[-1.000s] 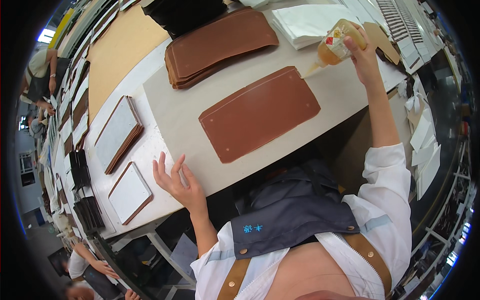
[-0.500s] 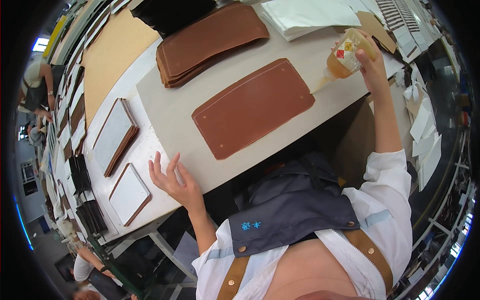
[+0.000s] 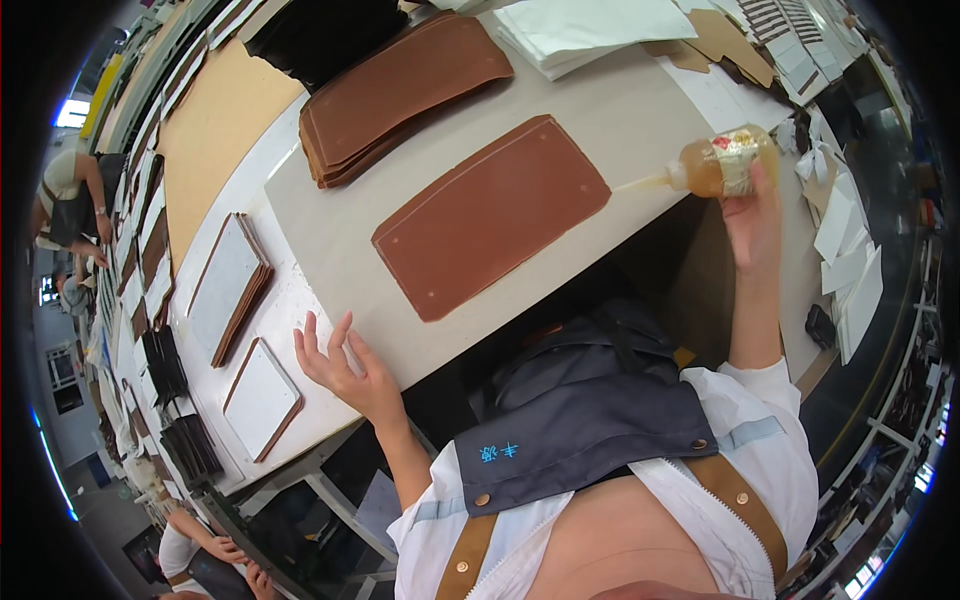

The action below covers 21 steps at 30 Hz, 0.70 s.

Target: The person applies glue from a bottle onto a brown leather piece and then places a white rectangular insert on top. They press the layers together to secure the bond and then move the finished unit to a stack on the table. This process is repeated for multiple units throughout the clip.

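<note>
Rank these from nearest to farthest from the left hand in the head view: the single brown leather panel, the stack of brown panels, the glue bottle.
From the left hand:
1. Single brown leather panel, flat on the table just up and right.
2. Stack of brown panels, farther back on the table.
3. Glue bottle, far right, held in the right hand.

A bare strip of grey mat runs along the counter's [image 3: 300, 300] near edge, between the brown leather panel [image 3: 490, 215] and the edge; the left hand [image 3: 345, 365] hovers open at its left end. The right hand [image 3: 750, 215] holds a glue bottle [image 3: 725, 162] over the right end, its nozzle just beside the panel's right corner. Behind the panel, a stack of leather panels [image 3: 400, 90] blocks the far side, with only a narrow gap between. Leftward, two white-faced boards [image 3: 232, 285] [image 3: 262, 398] crowd the near left corner. White sheets [image 3: 590, 25] fill the far right.
</note>
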Motion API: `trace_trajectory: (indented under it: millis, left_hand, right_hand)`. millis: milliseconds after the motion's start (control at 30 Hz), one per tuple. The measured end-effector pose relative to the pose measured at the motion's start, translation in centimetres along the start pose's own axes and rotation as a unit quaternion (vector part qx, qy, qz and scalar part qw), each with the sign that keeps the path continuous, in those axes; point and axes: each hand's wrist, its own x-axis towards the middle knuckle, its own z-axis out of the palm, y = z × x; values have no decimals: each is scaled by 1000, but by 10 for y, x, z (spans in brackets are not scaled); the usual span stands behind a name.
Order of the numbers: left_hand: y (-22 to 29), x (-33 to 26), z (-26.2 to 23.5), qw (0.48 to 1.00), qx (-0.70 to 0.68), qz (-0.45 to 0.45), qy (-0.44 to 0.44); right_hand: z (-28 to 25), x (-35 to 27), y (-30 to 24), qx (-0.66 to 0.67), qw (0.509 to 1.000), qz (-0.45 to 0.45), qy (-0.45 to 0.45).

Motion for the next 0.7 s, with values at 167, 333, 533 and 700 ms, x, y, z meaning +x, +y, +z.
trace_trajectory:
  millis: [167,333,533,700]
  left_hand:
    - [-2,0,0,1000,-1,5,-2]
    - [-2,-1,0,1000,-14,1,-1]
    - [-2,0,1,1000,-15,5,2]
    - [-3,-1,1,1000,-15,1,1]
  right_hand:
    - [24,-57,17,-81,983,-150,71]
    - [23,-73,34,-171,954,-228,96]
    - [30,-78,33,-239,933,-258,71]
    - [37,-82,37,-239,930,-277,23]
